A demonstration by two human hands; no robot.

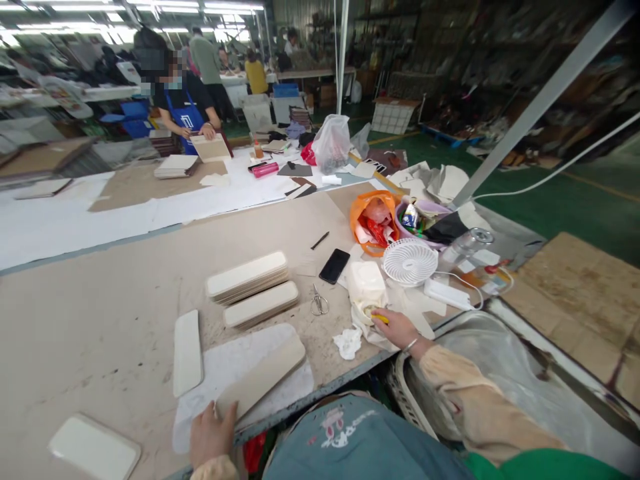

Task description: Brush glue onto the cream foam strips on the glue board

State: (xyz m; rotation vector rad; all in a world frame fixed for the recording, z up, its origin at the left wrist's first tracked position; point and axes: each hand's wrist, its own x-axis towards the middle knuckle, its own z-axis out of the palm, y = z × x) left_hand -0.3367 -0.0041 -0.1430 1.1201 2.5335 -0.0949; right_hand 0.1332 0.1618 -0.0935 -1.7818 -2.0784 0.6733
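Speckled tan tabletop (pixel 125 287) bears a long, round-cornered beige panel (pixel 267 379).

We can't see the tip of the yellow tool (pixel 381 319) in the right hand (pixel 397 328); it seems to sit inside the pale container (pixel 359 319), tool type unclear to us. Left hand (pixel 213 430) covers the near end of the beige panel (pixel 273 371), and we lose its sleeve (pixel 215 469) at the bottom edge. Same edge clips the white panel (pixel 95 448), lower left. Stacked panels (pixel 247 275) too thin for us to count. Apron lettering (pixel 357 420) unreadable. Red item (pixel 255 450) below the table edge mostly hidden, we can't identify it. Co-worker's (pixel 186 112) legs blocked by the far table (pixel 60 220); background people (pixel 256 77) too small for us to make out their work
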